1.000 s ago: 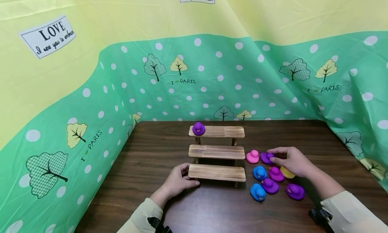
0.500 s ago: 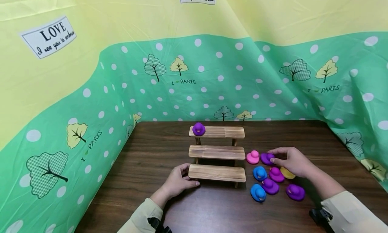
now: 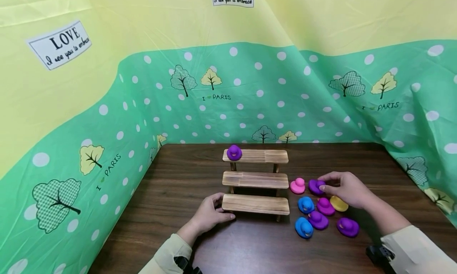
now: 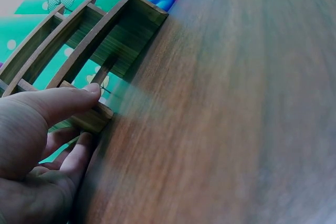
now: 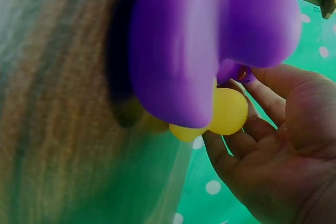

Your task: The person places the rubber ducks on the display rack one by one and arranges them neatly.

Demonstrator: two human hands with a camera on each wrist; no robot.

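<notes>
- A purple rubber duck (image 3: 315, 186) sits right of the three-tier wooden stand (image 3: 255, 204), pinched between thumb and fingers of the right hand (image 3: 348, 190); whether it touches the bench (image 3: 250, 250) I cannot tell.
- Just left of it is a pink duck (image 3: 298, 185).
- Nearer the person are a magenta duck (image 3: 325, 206), a yellow duck (image 3: 338, 203) by the right wrist, two blue ducks (image 3: 306, 204) and two more purple ducks (image 3: 348, 227).
- The left hand (image 3: 207, 214) grips the lowest tier's left end, thumb in front.
- Another purple duck (image 3: 234, 152) stands on the top tier's left end.
- Behind hangs green-and-yellow printed cloth (image 3: 250, 103).
</notes>
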